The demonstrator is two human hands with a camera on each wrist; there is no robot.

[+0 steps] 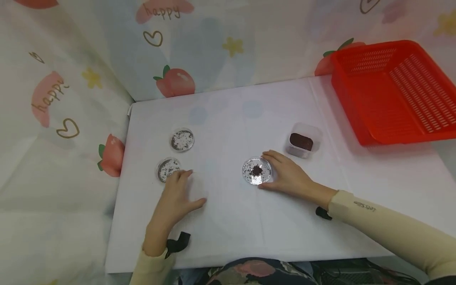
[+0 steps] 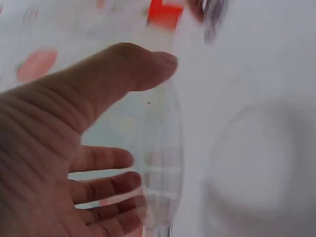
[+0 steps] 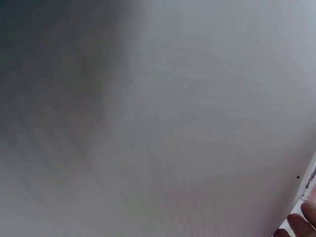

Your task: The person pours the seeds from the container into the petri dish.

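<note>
My right hand (image 1: 286, 174) grips a round clear petri dish (image 1: 256, 180) by its edge, thumb on the near side and fingers on the far side. Dark brown granules (image 1: 256, 170) form a small heap in its middle, with specks scattered around. Between the thumb and fingers of my left hand (image 1: 174, 196) is a clear round lid (image 2: 163, 143), held on edge over the table. Beside that hand, partly covered by it, lies a second speckled dish (image 1: 166, 168). A third speckled dish (image 1: 183, 140) sits behind it. The right wrist view shows mostly blurred white, with fingertips (image 3: 301, 224) in the lower corner.
A small clear tub (image 1: 298, 152) with dark brown material (image 1: 301, 141) stands just beyond my right hand. At the back right is a large red basket (image 1: 356, 114). A patterned cloth wall (image 1: 210, 51) borders the white table (image 1: 228, 225) behind and at left.
</note>
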